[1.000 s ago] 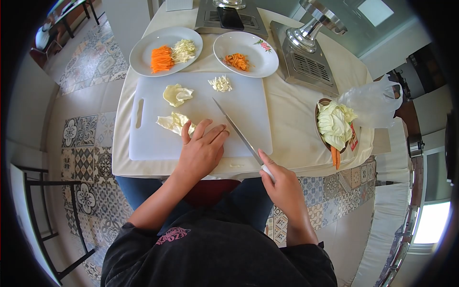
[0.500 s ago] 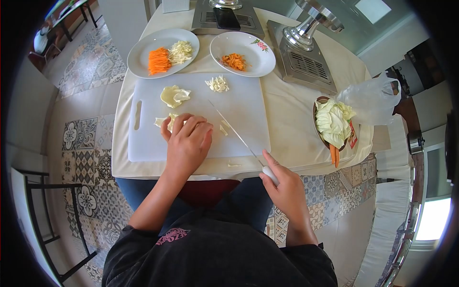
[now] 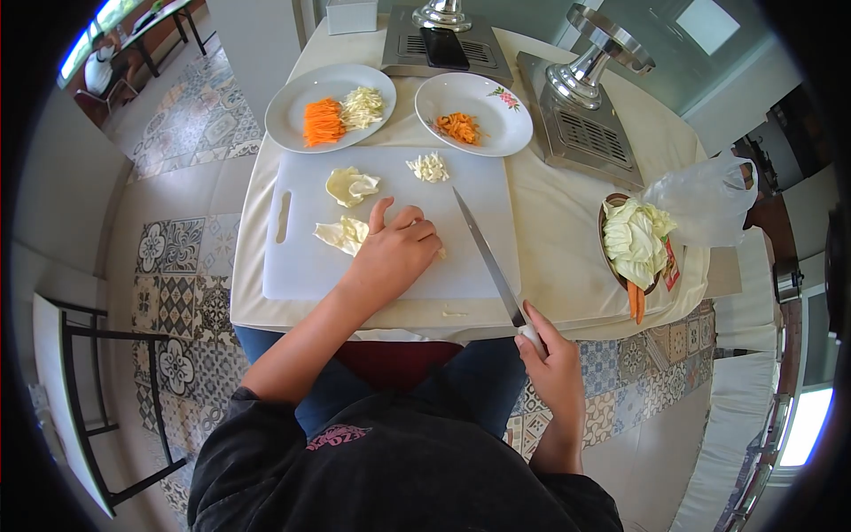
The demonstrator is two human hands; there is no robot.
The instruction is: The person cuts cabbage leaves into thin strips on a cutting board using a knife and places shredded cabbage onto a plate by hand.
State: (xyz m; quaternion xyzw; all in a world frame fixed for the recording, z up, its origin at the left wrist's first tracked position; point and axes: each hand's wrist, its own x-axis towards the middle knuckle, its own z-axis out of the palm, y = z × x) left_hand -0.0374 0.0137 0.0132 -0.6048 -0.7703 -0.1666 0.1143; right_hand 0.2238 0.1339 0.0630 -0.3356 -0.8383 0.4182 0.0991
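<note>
My left hand [image 3: 396, 257] is over the white cutting board [image 3: 306, 275], fingers curled down around small pale cabbage pieces [image 3: 441, 254]; its thumb and fingertips are mostly hidden. In my right hand [image 3: 551, 355] is a knife [image 3: 487, 253] by its white handle, the blade slanting over the board's right part with its tip pointing away from me. Left of my left hand lies a loose cabbage leaf piece [image 3: 341, 235]. Above that rests a curled cabbage leaf [image 3: 351, 187]. A small heap of chopped cabbage [image 3: 429, 168] sits near the board's far edge.
Behind the board, one plate [image 3: 288, 115] bears carrot and pale shreds; another plate [image 3: 510, 120] bears orange shreds. Metal stands [image 3: 589, 133] are at the back. To the right are a bowl with cabbage [image 3: 634, 239] and carrots [image 3: 636, 303], and a plastic bag [image 3: 705, 204]. A person sits far left.
My left hand has moved right, from the leaf piece onto the small cut pieces. The knife has swung rightward, its blade now turned flatter to view. The whole view has shifted slightly.
</note>
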